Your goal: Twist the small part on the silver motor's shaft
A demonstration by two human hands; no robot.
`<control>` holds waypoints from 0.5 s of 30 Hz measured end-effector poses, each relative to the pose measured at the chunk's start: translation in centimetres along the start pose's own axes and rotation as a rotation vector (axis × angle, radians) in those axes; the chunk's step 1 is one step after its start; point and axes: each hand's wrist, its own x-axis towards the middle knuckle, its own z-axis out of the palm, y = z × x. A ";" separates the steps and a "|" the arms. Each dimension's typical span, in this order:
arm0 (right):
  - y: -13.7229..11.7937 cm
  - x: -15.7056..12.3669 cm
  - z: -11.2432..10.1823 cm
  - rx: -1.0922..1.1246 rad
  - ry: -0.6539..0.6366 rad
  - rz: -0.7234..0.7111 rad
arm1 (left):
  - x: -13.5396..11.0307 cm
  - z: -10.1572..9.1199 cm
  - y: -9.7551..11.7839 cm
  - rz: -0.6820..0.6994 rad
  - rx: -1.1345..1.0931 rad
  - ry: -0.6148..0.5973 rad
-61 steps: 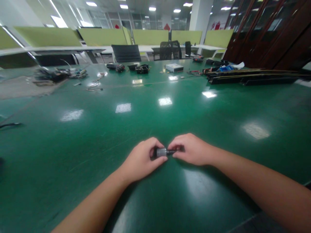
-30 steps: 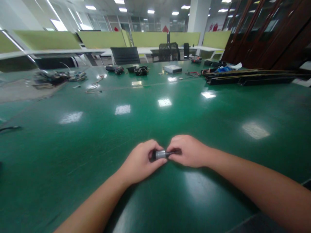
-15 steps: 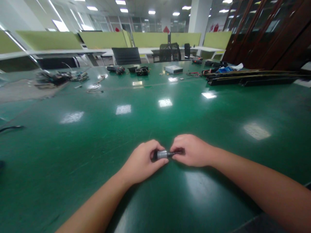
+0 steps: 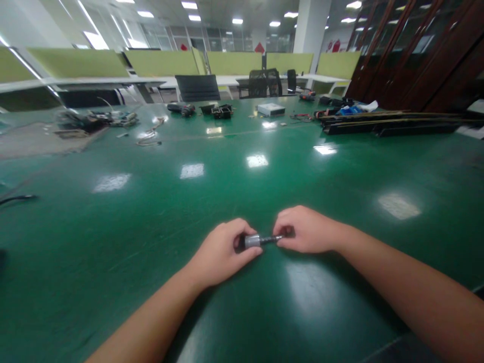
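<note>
My left hand (image 4: 223, 252) is wrapped round a small grey-and-black cylinder (image 4: 252, 241), with thumb and fingers on its sides. The cylinder lies level, low over the table or on it; which one I cannot tell. Its black rear end sits mostly hidden in the palm. From its right end a thin dark shaft (image 4: 268, 240) points toward my right hand (image 4: 306, 232). There the thumb and forefinger pinch the shaft's pale metallic tip. The exact kind of the piece is too small and blurred to make out.
Under both hands spreads a glossy green table (image 4: 212, 201). Loose cables (image 4: 149, 136), black parts (image 4: 221, 111), a white box (image 4: 270, 109) and long black strips (image 4: 378, 123) lie along its far side. A black cable end (image 4: 18, 199) shows at the left.
My right hand has shifted slightly right and away from me, its fingers moving from the shaft beside the cylinder to the tip. More shaft is exposed. My left hand has stayed put.
</note>
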 end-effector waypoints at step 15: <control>1.0 -0.4 -1.1 0.030 -0.067 0.061 | -0.1 -0.1 -0.1 0.017 0.018 0.006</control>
